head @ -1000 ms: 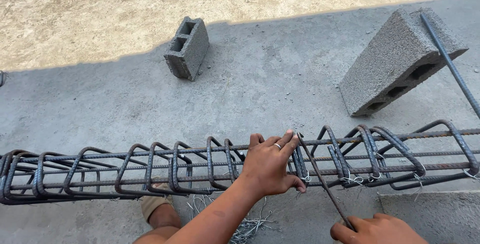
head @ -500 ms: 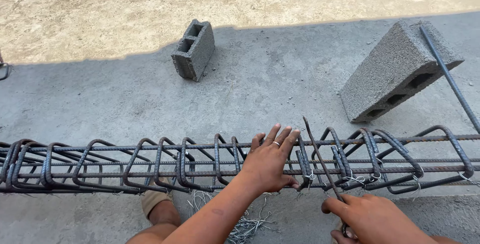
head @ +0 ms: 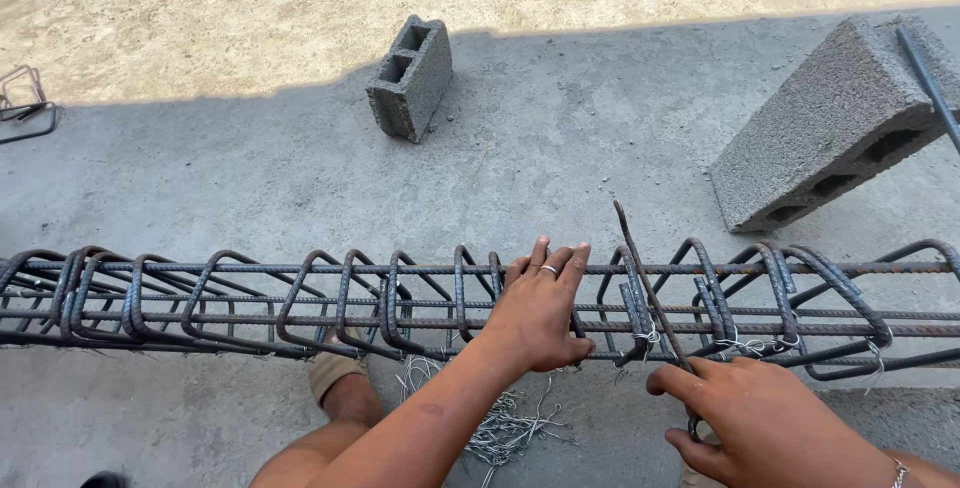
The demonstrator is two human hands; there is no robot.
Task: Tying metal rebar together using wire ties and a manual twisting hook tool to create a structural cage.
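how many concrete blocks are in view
2. One hollow concrete block stands on the slab beyond the rebar cage, upper middle. A larger block lies tilted at the upper right, a rod across its far end. Others may lie outside the view.

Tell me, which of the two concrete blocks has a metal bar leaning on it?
The big block at the far right, lying tilted, with a dark bar across its top corner. The smaller block, up the middle, has nothing on it.

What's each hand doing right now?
Left hand: open, fingers spread, resting on the rebar cage.
Right hand: closed, holding a metal hook tool set against the cage.
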